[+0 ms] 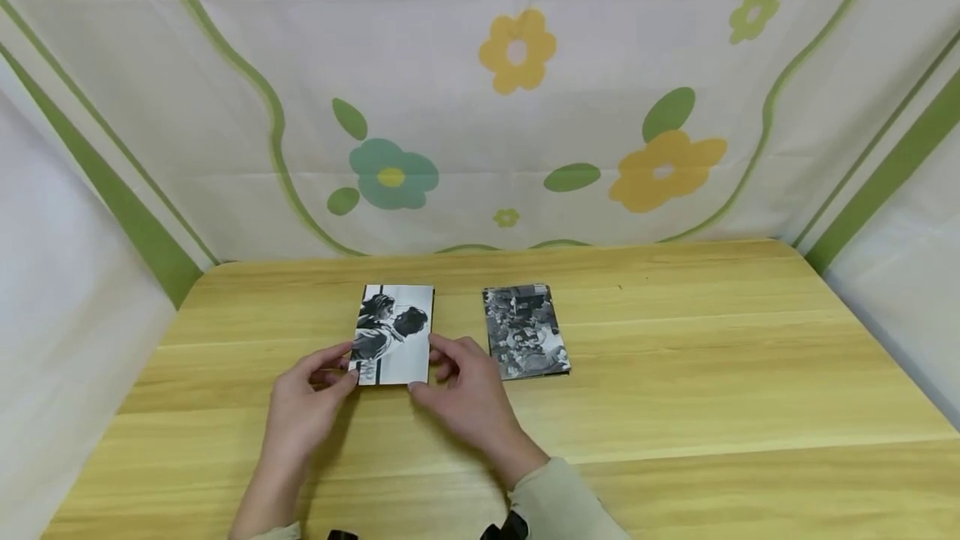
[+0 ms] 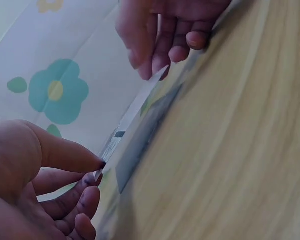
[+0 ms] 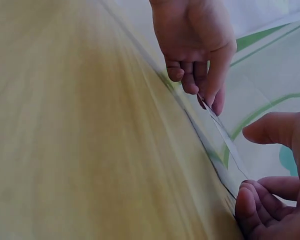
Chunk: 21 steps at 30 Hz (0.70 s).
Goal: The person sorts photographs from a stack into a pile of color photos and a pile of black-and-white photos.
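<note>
A black-and-white photo card [image 1: 408,361] with two figures printed on it is in front of me, left of the middle. My left hand [image 1: 303,398] pinches its lower left corner between thumb and fingers. In the left wrist view, the card [image 2: 135,112] is raised at a slant above a dark flat piece [image 2: 140,145] on the table. My right hand [image 1: 468,394] is at the lower right corner, fingertips at the card's edge. The right wrist view shows its thumb [image 3: 270,127] apart from the fingers, which are under the card's end.
Another black-and-white photo card [image 1: 527,332], showing a crowd, lies to the right on a small stack with dark edges. The wooden table [image 1: 712,382] extends widely to the right. A white cloth [image 1: 450,90] with printed flowers hangs behind it, with more cloth at both sides.
</note>
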Available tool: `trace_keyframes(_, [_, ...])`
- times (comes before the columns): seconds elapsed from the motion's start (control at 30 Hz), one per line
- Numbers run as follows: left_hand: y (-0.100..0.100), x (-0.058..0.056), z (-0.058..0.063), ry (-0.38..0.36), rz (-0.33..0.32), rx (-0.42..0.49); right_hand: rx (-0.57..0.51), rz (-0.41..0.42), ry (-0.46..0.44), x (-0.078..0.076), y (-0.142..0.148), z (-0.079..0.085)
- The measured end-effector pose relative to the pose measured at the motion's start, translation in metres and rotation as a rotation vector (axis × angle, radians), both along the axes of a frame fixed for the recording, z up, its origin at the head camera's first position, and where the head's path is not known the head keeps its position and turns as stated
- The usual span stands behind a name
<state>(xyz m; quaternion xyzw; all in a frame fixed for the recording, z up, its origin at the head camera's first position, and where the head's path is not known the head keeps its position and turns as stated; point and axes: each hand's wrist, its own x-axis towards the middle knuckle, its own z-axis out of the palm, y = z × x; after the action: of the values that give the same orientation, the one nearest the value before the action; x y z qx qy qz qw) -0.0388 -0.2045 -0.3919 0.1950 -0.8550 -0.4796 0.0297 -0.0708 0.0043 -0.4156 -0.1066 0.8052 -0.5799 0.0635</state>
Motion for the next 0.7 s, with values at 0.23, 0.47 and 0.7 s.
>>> trace_keyframes(0.23, [0.001,-0.002,-0.007,0.026,0.029,-0.053,0.076,0.008,0.026,0.002,-0.001,-0.001])
trace_keyframes(0.47, [0.003,-0.004,-0.012,0.042,0.015,-0.102,0.09,-0.001,0.027,0.002,0.001,-0.002])
trace_keyframes(0.7, [0.002,-0.003,-0.014,0.042,0.026,-0.134,0.074,0.019,0.029,0.003,0.0,-0.004])
